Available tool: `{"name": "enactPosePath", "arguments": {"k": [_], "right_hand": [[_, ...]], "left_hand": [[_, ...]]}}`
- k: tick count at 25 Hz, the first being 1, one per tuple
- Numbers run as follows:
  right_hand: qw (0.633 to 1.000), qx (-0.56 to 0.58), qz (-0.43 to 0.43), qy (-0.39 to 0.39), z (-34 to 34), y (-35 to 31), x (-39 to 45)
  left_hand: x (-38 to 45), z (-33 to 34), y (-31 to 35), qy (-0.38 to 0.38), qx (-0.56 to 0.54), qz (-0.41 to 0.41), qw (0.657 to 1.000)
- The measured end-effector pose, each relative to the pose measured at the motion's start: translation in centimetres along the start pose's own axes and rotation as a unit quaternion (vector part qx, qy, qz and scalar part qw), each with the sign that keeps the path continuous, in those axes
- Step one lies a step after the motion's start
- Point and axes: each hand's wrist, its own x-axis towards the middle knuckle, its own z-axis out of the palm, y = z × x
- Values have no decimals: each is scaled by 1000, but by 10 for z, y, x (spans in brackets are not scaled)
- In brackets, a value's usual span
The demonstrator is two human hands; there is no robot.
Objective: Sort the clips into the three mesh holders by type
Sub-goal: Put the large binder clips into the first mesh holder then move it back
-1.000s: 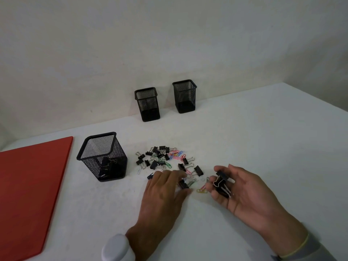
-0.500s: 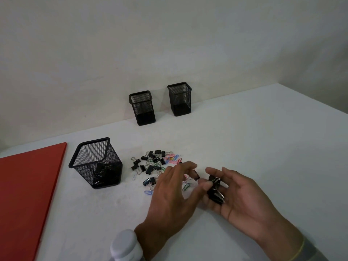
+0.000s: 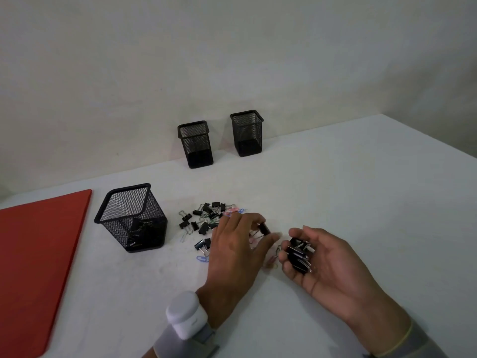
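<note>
- The left hand [image 3: 233, 250] lies palm down over the near edge of the clip pile [image 3: 206, 219]; its fingertips pinch one black binder clip [image 3: 264, 228].
- That clip sits at the far right of the hand, beyond the fingertips and above the thumb. Its body runs away from the person and slightly leftward; its wire handles are hidden by the fingers, so which way they point cannot be told.
- The right hand [image 3: 325, 262] is palm up, just right of the left hand and apart from it. Its curled fingers cradle a bunch of black binder clips [image 3: 298, 255], which rests on the fingers rather than the palm.
- The bunch is jumbled; several silver handles point toward the palm, to the right.
- Loose paper clips [image 3: 276, 251] lie on the table [image 3: 361, 189] between the two hands.
- The near holder [image 3: 130, 218] stands left of the pile, tilted in the wide-angle view, with clips showing at its bottom.
- Two further holders, the middle holder [image 3: 196, 144] and the far holder [image 3: 247, 134], stand upright near the wall, well behind the pile. Their contents cannot be told.
- A red mat [image 3: 33, 254] lies at the left edge.
- A white device [image 3: 185, 315] is strapped to the left wrist.
</note>
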Motion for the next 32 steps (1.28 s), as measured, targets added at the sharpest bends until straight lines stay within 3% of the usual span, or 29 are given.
{"name": "enactPosePath", "arguments": {"k": [3,7,10,14,18,20,23,29,32], "right_hand": [[1000,-11,8,-12,4,7,1],[997,-8,65,-47,10,16,7],[995,-30,77,-48,19,14,11],[994,-85,47,-49,40,2,26],[983,-147,3,-105,76,-11,45],[970,-196,-15,-140,96,-16,54],[922,-335,-64,-184,130,-17,63],[743,-617,-173,-195,206,5,82],[705,-667,-172,-169,226,15,97]], "left_hand": [[-4,-17,13,21,-57,31,998],[-20,-36,21,-20,-65,58,996],[-30,-48,1,-11,-57,-19,998],[-42,-65,-38,8,34,-103,994],[-44,-73,-53,14,20,-211,977],[-43,-74,-54,24,13,-219,975],[-43,-74,-53,26,7,-221,975],[-43,-75,-53,9,5,-229,973],[-43,-74,-53,13,4,-227,974]]}}
